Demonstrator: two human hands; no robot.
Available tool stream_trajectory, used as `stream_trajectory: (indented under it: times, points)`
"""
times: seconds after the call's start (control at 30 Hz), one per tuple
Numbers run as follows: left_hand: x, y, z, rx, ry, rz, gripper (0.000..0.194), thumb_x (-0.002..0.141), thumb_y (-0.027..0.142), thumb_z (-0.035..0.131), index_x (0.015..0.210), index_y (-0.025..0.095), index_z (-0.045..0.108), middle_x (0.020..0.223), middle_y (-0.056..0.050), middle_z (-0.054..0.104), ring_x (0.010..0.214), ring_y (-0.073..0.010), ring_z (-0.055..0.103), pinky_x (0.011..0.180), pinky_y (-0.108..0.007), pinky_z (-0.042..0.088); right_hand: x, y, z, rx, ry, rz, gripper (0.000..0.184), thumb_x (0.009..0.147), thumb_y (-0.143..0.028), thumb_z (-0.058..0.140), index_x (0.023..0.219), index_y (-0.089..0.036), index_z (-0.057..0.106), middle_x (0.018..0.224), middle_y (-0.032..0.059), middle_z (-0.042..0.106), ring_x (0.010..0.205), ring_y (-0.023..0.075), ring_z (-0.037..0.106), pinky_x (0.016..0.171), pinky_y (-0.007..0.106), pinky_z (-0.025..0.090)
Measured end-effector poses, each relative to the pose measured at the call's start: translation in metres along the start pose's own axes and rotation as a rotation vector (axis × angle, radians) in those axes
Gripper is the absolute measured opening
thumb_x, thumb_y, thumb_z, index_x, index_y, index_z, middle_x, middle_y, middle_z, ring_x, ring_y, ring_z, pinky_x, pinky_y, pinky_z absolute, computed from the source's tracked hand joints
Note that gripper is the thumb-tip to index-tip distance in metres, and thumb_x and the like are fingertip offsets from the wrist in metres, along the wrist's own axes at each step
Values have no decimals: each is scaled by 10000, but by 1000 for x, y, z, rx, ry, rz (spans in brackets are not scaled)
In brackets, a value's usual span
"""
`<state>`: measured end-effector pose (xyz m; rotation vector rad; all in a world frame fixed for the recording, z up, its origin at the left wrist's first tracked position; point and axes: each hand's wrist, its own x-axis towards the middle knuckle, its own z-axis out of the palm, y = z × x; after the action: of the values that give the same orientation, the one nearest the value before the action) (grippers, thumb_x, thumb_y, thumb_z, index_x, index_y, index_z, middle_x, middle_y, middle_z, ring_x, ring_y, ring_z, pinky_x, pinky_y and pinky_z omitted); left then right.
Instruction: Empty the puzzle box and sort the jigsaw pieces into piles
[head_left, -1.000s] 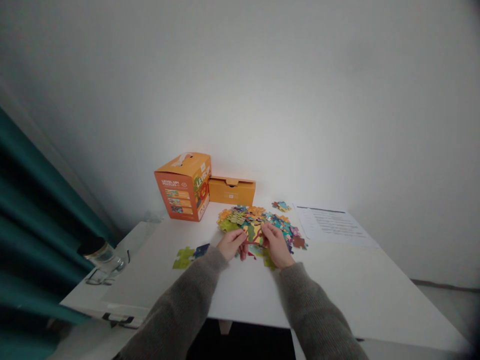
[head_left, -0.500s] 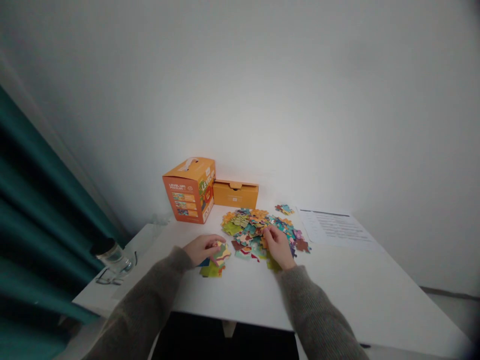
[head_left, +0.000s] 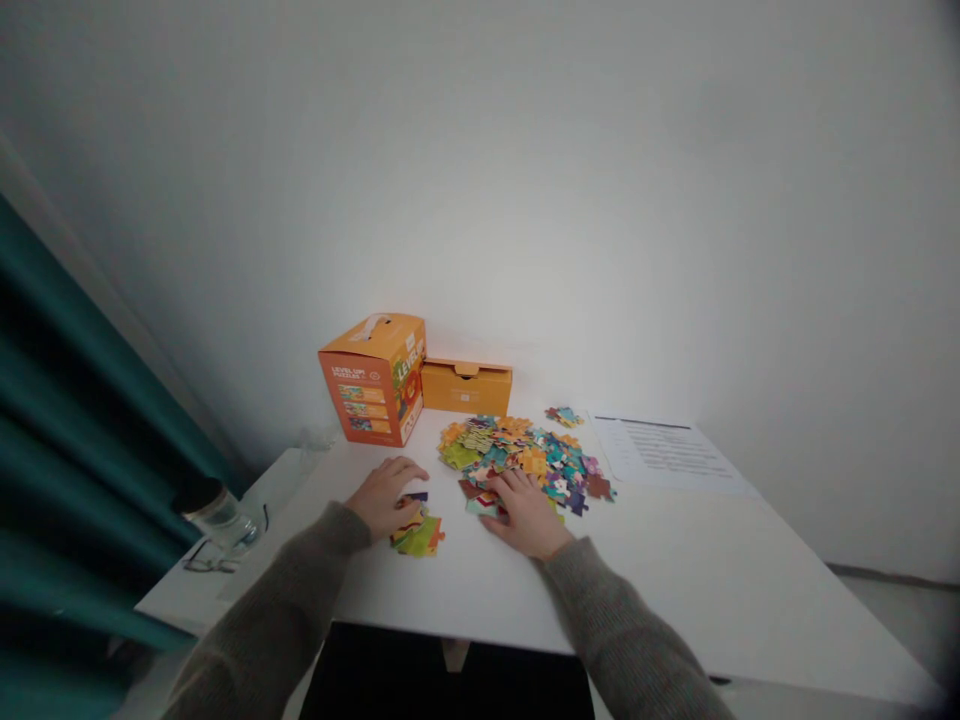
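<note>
Loosely open: left hand at a few stacked puzzle pieces, right hand over the main pile.
Both sit back from the near edge of the white bench, which spreads wide rightward before a pale wall.

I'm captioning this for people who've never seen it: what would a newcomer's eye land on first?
Probably the colourful heap of puzzle pieces on the white table, with the right hand at its near edge. Next might come the bright orange puzzle box, standing behind and left of the heap. The left hand is at a smaller cluster of pieces, nearer the viewer.
</note>
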<state>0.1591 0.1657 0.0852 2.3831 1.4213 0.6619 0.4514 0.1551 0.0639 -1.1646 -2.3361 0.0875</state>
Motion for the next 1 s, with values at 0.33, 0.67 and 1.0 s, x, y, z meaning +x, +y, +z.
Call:
stream_trajectory:
  times: [0.33, 0.67, 1.0]
  points:
    - [62, 55, 60, -499, 272, -6, 200, 879, 273, 490, 903, 174, 662, 804, -34, 646, 704, -154, 564, 644, -264, 433, 4, 1, -3, 33, 20, -30, 88, 866, -187, 526, 853, -210, 609, 839, 58, 633, 899, 229, 546, 831, 364, 390]
    - [56, 59, 88, -974, 98, -88, 343, 786, 484, 685, 811, 168, 552, 559, 61, 501, 476, -76, 437, 484, -201, 364, 9, 8, 3, 947, 203, 505, 347, 889, -508, 552, 698, -221, 518, 485, -65, 425, 423, 107, 365, 431, 234, 280]
    - [50, 58, 92, -1032, 172, -24, 286, 855, 430, 617, 931, 154, 614, 601, 28, 585, 425, -55, 441, 422, -180, 353, 5, -5, -5, 1486, 130, 484, 291, 863, -421, 640, 1053, -259, 492, 565, -111, 502, 376, 89, 487, 409, 207, 364]
